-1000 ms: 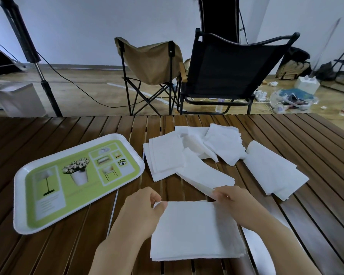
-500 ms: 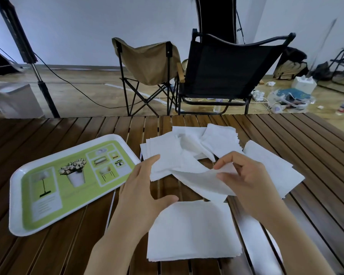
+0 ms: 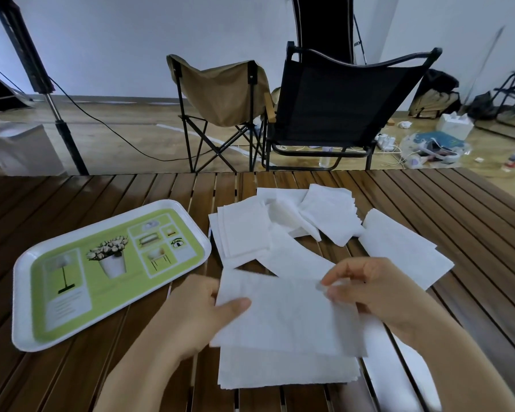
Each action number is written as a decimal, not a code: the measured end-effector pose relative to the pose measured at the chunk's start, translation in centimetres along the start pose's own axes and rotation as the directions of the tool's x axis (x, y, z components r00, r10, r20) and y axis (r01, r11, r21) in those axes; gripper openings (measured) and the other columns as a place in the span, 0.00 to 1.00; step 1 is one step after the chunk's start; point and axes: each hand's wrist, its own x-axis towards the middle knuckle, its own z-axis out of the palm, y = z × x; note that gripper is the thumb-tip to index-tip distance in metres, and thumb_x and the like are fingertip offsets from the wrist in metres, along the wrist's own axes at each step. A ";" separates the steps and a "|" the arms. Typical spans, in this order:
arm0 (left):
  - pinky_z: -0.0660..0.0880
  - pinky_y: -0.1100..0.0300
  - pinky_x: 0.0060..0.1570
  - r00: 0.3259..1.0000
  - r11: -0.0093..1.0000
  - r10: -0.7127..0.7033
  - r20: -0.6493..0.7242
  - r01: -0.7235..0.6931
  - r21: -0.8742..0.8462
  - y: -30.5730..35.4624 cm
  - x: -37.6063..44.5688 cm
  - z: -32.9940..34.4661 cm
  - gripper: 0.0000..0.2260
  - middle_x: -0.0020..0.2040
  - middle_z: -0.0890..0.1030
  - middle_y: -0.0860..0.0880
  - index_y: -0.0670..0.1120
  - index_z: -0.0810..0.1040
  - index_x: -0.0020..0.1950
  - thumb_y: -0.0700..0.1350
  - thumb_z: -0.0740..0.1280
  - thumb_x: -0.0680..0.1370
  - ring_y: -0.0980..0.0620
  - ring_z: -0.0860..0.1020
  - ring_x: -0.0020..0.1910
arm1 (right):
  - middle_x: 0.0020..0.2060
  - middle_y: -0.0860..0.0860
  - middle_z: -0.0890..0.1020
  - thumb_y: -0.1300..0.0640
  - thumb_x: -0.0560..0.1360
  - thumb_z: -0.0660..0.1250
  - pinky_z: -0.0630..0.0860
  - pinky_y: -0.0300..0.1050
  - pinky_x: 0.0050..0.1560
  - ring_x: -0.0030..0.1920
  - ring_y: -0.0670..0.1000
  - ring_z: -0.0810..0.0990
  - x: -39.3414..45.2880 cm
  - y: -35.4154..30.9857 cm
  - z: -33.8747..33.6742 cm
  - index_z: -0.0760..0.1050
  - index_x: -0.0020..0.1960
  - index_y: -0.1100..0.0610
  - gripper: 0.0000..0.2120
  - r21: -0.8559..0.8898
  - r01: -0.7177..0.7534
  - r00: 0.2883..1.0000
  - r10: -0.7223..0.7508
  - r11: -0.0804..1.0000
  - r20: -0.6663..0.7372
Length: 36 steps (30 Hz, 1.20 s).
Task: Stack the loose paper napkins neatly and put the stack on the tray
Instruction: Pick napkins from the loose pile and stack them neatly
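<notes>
The fingers [image 3: 329,288] of the right hand [image 3: 378,295] pinch the right edge of one napkin [image 3: 286,316], thumb and fingertips closed on the paper, while the left hand [image 3: 191,319] holds the opposite edge with its thumb on top and the other fingers hidden beneath the sheet. Between them the napkin is spread flat and raised just above the stack [image 3: 286,370], which lies on the desk [image 3: 72,379] close to the person, its edges fairly even. So the stacking looks to be under way but far from finished: this sheet is not yet laid down, and beyond the hands a loose pile [image 3: 283,230] of napkins lies scattered and overlapping across the middle of the desk, with several more [image 3: 405,248] lying off to the right. How many remain cannot be counted, since they cover one another. The tray [image 3: 21,292] sits to the left, just beside the loose pile and apart from the stack, with no napkin on it. By my reading, most of the gathering, the final squaring and the move to the tray are all left to do.
</notes>
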 end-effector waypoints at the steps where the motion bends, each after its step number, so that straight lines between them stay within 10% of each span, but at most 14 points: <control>1: 0.82 0.56 0.46 0.996 0.998 -0.061 0.065 0.059 0.035 -0.3 0.1 0.2 0.09 0.41 0.86 0.52 0.48 0.83 0.48 0.52 0.68 0.76 0.55 0.85 0.39 | 0.42 0.53 0.83 0.63 0.68 0.75 0.78 0.50 0.51 0.45 0.59 0.81 0.1 0.3 0.1 0.84 0.38 0.51 0.07 -0.044 -0.030 0.999 0.031 0.999 0.011; 10: 0.80 0.59 0.49 0.930 0.885 -0.331 0.159 0.248 0.395 -1.5 2.3 1.7 0.12 0.50 0.84 0.49 0.46 0.75 0.58 0.50 0.66 0.78 0.55 0.84 0.45 | 0.37 0.48 0.77 0.63 0.71 0.70 0.72 0.36 0.34 0.36 0.46 0.75 1.8 2.5 2.2 0.80 0.45 0.55 0.05 -0.370 -0.099 0.993 0.113 0.924 0.016; 16: 0.75 0.62 0.47 0.914 0.791 -0.404 0.032 0.331 0.515 -2.2 2.3 1.5 0.23 0.49 0.79 0.49 0.45 0.74 0.62 0.61 0.64 0.76 0.52 0.78 0.46 | 0.57 0.43 0.71 0.44 0.76 0.64 0.70 0.45 0.59 0.57 0.47 0.73 2.2 2.8 2.8 0.78 0.54 0.49 0.12 -0.557 0.039 0.999 -0.019 0.829 0.041; 21: 0.67 0.63 0.37 0.961 0.872 -0.268 -0.067 0.272 0.407 -1.6 1.6 1.3 0.15 0.43 0.75 0.50 0.47 0.74 0.49 0.59 0.60 0.79 0.51 0.73 0.40 | 0.38 0.47 0.74 0.45 0.78 0.56 0.69 0.49 0.51 0.48 0.51 0.76 2.7 3.7 3.6 0.67 0.33 0.51 0.17 -0.628 0.042 0.993 0.035 0.777 0.109; 32: 0.71 0.65 0.51 0.973 0.959 0.041 -0.226 0.025 0.282 -0.7 1.1 1.3 0.10 0.53 0.77 0.57 0.52 0.76 0.56 0.53 0.65 0.77 0.60 0.75 0.51 | 0.51 0.51 0.81 0.57 0.78 0.64 0.70 0.38 0.46 0.49 0.50 0.78 3.4 3.8 2.8 0.79 0.53 0.54 0.07 -0.485 -0.012 0.976 -0.094 0.874 -0.194; 36: 0.64 0.68 0.52 0.955 0.949 0.161 -0.250 -0.080 0.306 -0.2 1.1 1.2 0.17 0.61 0.74 0.58 0.55 0.71 0.62 0.50 0.70 0.75 0.64 0.68 0.54 | 0.40 0.49 0.84 0.68 0.73 0.66 0.70 0.27 0.34 0.39 0.42 0.79 2.9 2.5 1.9 0.83 0.43 0.57 0.09 -0.360 0.077 0.903 -0.218 0.930 -0.370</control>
